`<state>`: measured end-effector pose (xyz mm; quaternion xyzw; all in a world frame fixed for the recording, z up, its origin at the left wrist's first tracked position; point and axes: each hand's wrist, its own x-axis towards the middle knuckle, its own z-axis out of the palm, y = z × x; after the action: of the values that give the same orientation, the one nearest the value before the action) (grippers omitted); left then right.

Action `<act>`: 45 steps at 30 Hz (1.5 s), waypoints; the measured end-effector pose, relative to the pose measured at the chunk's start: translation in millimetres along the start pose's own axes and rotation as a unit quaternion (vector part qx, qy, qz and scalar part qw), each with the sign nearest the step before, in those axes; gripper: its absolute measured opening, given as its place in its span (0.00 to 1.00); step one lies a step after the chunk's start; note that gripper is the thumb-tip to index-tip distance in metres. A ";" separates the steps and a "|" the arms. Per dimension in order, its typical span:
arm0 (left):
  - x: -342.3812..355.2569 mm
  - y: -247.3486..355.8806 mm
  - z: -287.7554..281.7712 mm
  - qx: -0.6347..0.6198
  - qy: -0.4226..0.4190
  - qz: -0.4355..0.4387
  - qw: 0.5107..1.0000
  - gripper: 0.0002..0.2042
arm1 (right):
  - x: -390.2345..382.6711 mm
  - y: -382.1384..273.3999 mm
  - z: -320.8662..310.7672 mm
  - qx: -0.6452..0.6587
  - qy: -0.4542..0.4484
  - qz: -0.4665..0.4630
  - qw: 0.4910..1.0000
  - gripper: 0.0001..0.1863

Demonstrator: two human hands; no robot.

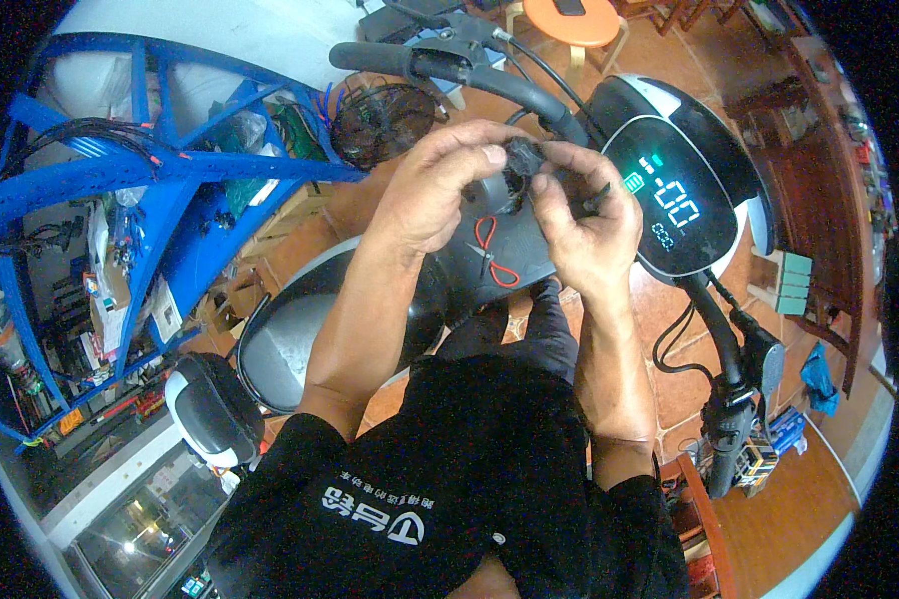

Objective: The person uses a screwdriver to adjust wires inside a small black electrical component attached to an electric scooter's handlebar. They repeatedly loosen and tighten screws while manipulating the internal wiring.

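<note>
Both my hands are raised in front of me, over an electric scooter. My left hand pinches a small dark, crumpled-looking piece between thumb and fingertips. From the other side, the thumb and bent fingers of my right hand close on the same piece; its exact kind is too small to tell. Just below the fingers, a greyish rounded thing shows partly, the rest hidden by my hands. Red-handled scissors lie on the scooter's dark grey floorboard, nearer to me than the hands.
The scooter's lit display is right of my hands, its black handlebar beyond them. Its black seat lies to my left. A blue metal rack full of parts stands at the left, a fan beside it. An orange stool stands far off.
</note>
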<state>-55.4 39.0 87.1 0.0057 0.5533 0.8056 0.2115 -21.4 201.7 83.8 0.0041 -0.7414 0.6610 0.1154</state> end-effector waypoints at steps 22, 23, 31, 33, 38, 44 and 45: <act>1.6 23.9 16.4 0.142 0.044 -0.065 0.987 0.20 | 8.9 10.3 -5.3 0.159 0.003 0.156 0.975 0.10; 2.5 23.0 16.4 0.145 0.045 -0.059 0.987 0.20 | 8.7 11.3 -4.8 0.153 -0.001 0.155 0.976 0.11; 3.4 26.1 15.1 0.223 0.028 -0.059 0.973 0.19 | 8.0 14.6 -4.6 0.202 0.001 0.193 0.960 0.14; 5.9 20.9 9.5 0.239 0.012 -0.049 0.970 0.18 | 7.5 21.5 -11.9 0.213 -0.026 0.218 0.952 0.12; 3.7 26.2 7.7 0.312 -0.031 0.022 0.949 0.16 | 3.7 16.5 -5.8 0.221 -0.029 0.194 0.955 0.14; -7.1 29.1 -0.2 0.311 -0.009 0.058 0.949 0.19 | -4.3 23.0 -3.4 0.229 -0.075 0.200 0.950 0.15; -10.2 30.5 -0.1 0.286 0.001 0.044 0.957 0.21 | -5.9 28.4 -5.6 0.256 -0.098 0.218 0.937 0.15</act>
<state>-56.3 26.3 116.6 0.0895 0.7602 0.6219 0.1652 -19.3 209.9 55.6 -0.0639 -0.5374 0.8337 -0.1099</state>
